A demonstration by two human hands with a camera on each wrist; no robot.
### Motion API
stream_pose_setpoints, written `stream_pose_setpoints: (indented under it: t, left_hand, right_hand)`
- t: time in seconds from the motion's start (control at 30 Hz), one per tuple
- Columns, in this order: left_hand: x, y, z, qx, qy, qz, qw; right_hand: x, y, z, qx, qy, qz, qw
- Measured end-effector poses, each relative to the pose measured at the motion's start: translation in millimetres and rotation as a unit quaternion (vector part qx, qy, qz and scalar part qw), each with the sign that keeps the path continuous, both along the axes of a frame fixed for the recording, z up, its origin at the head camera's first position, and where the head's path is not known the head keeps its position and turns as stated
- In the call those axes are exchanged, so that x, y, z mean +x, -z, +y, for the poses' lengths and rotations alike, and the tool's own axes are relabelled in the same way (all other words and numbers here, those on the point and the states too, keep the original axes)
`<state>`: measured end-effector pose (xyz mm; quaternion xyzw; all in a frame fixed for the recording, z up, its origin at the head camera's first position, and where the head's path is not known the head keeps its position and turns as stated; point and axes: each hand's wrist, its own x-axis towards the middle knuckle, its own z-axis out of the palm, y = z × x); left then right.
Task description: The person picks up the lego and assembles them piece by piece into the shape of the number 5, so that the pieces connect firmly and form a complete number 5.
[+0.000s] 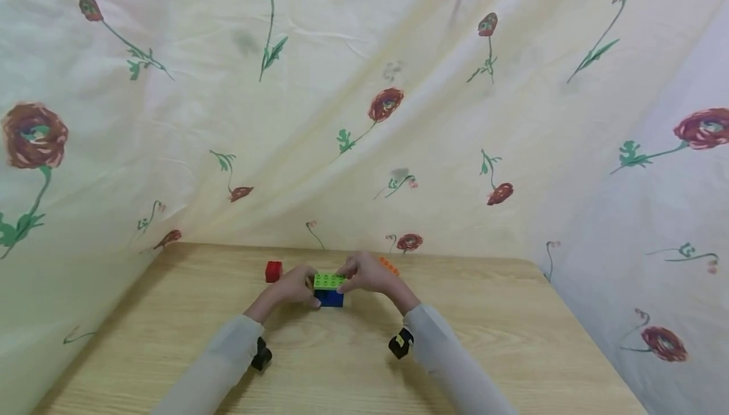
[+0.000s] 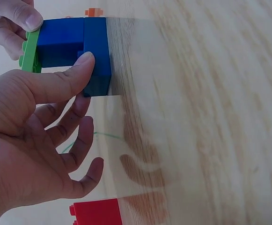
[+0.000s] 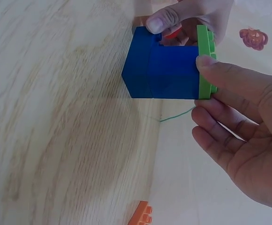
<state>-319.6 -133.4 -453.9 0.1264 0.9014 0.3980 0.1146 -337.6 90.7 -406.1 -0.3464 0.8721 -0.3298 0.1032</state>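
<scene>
While the stack (image 3: 175, 70) stands near the far edge of the tabletop (image 1: 541, 339), laterally between red block (image 1: 274, 271) and orange block (image 1: 390, 266), the left hand (image 1: 294, 285) pinches its lower blue block (image 2: 99, 47), the right hand (image 1: 369, 273) its green block (image 1: 328, 281); open wood extends to the right edge.

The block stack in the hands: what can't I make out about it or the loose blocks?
Head view: right end of the green block, covered by the right hand.
Left wrist: rest of the red block, cut off by bottom edge.
Right wrist: rest of the orange block, cut off by bottom edge.
All views: far side of the blue blocks, facing away.
</scene>
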Motion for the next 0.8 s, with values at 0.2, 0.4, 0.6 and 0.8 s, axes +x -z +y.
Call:
stream_pose_setpoints:
  t: [0.2, 0.4, 0.6, 0.8]
  left_hand:
    - [-1.0, -0.5, 0, -0.002, -0.004, 0.001, 1.0]
    - [0.0, -0.1, 2, 0.001, 0.001, 0.002, 1.0]
    - [-0.4, 1.1, 0, -0.002, 0.018, 0.013, 0.9997]
    - [1.2, 3.1, -3, -0.002, 0.026, 0.023, 0.9994]
  right_hand:
    - [-0.2, 0.5, 1, -0.006, 0.007, -0.006, 1.0]
    - [0.2, 6.1, 4, -0.026, 0.006, 0.001, 1.0]
    - [-1.6, 11.3, 7, -0.034, 0.008, 0.014, 0.999]
    - [-1.7, 14.0, 7, -0.043, 0.006, 0.003, 0.999]
